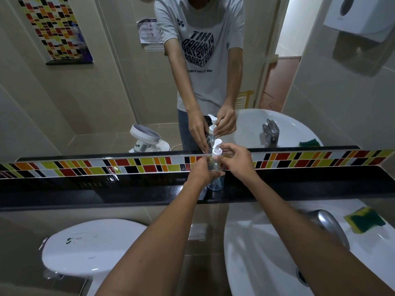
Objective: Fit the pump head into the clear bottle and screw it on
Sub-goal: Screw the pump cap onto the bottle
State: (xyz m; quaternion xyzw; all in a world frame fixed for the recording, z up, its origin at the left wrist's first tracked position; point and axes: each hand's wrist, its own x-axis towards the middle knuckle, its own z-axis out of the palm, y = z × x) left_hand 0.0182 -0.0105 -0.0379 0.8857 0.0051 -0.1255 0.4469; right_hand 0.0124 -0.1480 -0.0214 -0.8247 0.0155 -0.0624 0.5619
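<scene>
A clear plastic bottle (215, 182) stands upright on the black ledge (106, 195) below the mirror. My left hand (202, 170) wraps around the bottle's body. A white pump head (217, 148) sits on the bottle's neck, nozzle pointing up and left. My right hand (236, 160) pinches the pump's collar with thumb and fingers. The mirror repeats both hands and the bottle.
A white sink (267, 253) with a metal tap (328, 225) lies below right, a yellow-green sponge (364, 220) on its rim. A white toilet cistern lid (89, 246) sits below left. A colourful tile strip (106, 166) backs the ledge. A paper dispenser (361, 16) hangs top right.
</scene>
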